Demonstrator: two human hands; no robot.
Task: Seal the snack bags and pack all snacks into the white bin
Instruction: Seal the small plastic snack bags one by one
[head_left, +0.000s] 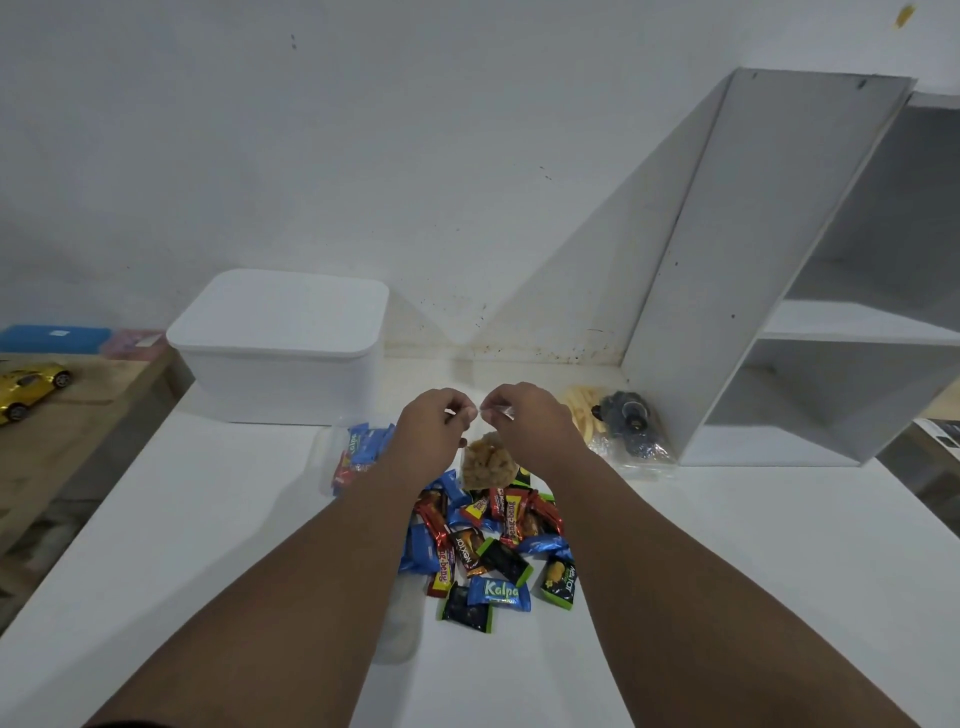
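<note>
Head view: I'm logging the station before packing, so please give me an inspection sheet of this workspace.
Surface: white table, snacks lying mid-table.
Job's things: white bin, lid on, back left; clear bag of brown snacks; pile of wrapped snacks; bag of blue Kalpa packs; bag of pale sticks; bag of dark snacks.
Clutter: yellow toy car on the wooden side table.
Hands: left hand and right hand both pinch the brown-snack bag's top edge.
Cables: nothing seen.
Surroundings: white wall; white shelf unit at right.
</note>
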